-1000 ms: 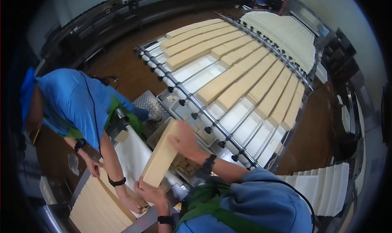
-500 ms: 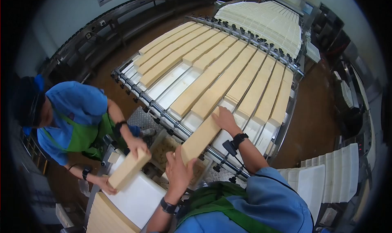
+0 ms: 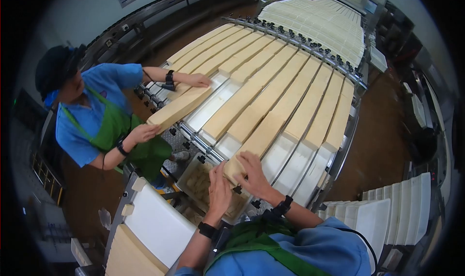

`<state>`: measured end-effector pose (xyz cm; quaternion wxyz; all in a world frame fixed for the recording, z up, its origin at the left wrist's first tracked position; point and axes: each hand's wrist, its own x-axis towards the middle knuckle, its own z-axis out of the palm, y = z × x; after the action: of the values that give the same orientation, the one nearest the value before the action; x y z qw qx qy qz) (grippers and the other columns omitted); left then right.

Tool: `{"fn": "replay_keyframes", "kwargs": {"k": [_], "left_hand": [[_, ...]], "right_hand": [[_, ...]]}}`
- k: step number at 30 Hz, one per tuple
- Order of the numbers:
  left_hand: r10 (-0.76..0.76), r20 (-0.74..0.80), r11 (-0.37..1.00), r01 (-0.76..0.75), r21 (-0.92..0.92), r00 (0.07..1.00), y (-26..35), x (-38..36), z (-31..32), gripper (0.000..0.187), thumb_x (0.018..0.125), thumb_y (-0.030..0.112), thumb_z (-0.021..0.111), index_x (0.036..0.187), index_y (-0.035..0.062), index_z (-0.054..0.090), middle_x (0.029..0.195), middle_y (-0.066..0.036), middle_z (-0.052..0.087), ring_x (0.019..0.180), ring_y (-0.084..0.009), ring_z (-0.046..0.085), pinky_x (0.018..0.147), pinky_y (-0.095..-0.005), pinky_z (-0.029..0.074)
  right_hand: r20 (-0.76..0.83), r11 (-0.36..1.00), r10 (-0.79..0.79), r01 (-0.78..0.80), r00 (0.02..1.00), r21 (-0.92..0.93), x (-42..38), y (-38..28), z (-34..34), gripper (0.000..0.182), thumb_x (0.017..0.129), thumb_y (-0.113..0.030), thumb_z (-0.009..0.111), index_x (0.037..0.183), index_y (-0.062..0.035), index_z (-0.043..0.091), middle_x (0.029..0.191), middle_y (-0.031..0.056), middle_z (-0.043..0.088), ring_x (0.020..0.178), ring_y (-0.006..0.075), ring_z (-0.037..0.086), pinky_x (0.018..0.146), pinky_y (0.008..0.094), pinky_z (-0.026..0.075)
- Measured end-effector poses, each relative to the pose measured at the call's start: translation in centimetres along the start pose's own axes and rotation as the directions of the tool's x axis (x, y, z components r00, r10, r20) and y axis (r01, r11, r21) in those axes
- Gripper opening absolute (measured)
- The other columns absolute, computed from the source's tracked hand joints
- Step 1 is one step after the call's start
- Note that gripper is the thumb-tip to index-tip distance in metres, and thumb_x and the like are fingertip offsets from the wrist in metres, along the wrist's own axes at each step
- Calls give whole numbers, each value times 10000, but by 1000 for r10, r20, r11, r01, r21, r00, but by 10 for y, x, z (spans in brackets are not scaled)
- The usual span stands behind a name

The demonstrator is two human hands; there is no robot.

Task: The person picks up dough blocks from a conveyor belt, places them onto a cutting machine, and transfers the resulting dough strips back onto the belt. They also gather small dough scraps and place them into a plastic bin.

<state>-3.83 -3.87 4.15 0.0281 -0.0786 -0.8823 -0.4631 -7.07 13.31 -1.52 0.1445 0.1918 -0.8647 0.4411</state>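
A long pale-yellow block [image 3: 265, 136] lies in a lane of the slatted table, lined up with the block beyond it. My left hand [image 3: 220, 191] rests against the left side of its near end, fingers stretched and close together. My right hand [image 3: 254, 175] bends over the right side of the same end, fingers and thumb touching it. Similar blocks [image 3: 315, 112] fill neighbouring lanes, split by thin rails. Below my hands stands a bin [image 3: 186, 179] of pale scraps, partly hidden by my left arm.
At left, a co-worker [image 3: 109, 111] holds another pale block [image 3: 179, 106] over the table's left edge. A white surface [image 3: 157, 218] bearing more blocks [image 3: 131, 252] is at lower left. White trays [image 3: 407, 213] stand stacked at lower right. A metal rail with black knobs [image 3: 206, 147] edges the table.
My block has gone from tilted over the table edge to lying in its lane, and my right hand has slid back to its near end. The co-worker has swung a block from the white surface to the table.
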Motion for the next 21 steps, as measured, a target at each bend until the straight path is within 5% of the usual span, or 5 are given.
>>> {"fn": "replay_keyframes", "kwargs": {"k": [7, 10, 12, 13, 21], "left_hand": [[17, -114, 997, -26, -71, 993, -38, -7, 13, 690, 862, -124, 385, 1528, 52, 420, 1452, -227, 464, 1339, -383, 514, 1112, -442, 437], [-263, -194, 932, 197, -303, 945, -50, -23, 21, 697, 827, -123, 386, 1505, 31, 445, 1380, -213, 548, 1303, -364, 548, 1116, -407, 428], [-420, -3, 835, 385, -394, 908, -58, -33, 28, 718, 799, -121, 388, 1500, 18, 455, 1312, -131, 602, 1232, -261, 580, 1073, -345, 446], [-361, 58, 864, 358, -354, 931, -64, -32, 32, 721, 801, -114, 407, 1510, 10, 453, 1277, -127, 616, 1191, -254, 601, 1046, -337, 464], [-409, 181, 732, 440, -520, 895, -70, -27, 50, 715, 824, -64, 431, 1537, -44, 379, 1319, -179, 613, 1286, -313, 566, 1118, -362, 406]], "right_hand": [[63, 947, 20, 1, 998, -323, -3, -20, 7, 822, 869, -412, 769, 1477, 42, 454, 1512, 255, 413, 1457, 443, 342, 1216, 632, 203], [76, 938, 73, -43, 994, -343, -4, -25, 3, 856, 857, -426, 779, 1463, 79, 447, 1522, 260, 403, 1460, 440, 337, 1208, 646, 206], [88, 918, 98, -56, 991, -392, -3, -30, 2, 879, 834, -443, 797, 1447, 85, 454, 1492, 261, 422, 1450, 447, 344, 1207, 646, 207], [86, 892, 126, -74, 988, -446, -2, -34, 1, 902, 811, -460, 814, 1432, 91, 461, 1462, 262, 442, 1440, 453, 352, 1205, 647, 208], [55, 880, 233, -187, 971, -437, 16, -52, 5, 869, 683, -389, 887, 1302, 94, 516, 1326, 235, 473, 1349, 409, 387, 1185, 589, 209]]}}
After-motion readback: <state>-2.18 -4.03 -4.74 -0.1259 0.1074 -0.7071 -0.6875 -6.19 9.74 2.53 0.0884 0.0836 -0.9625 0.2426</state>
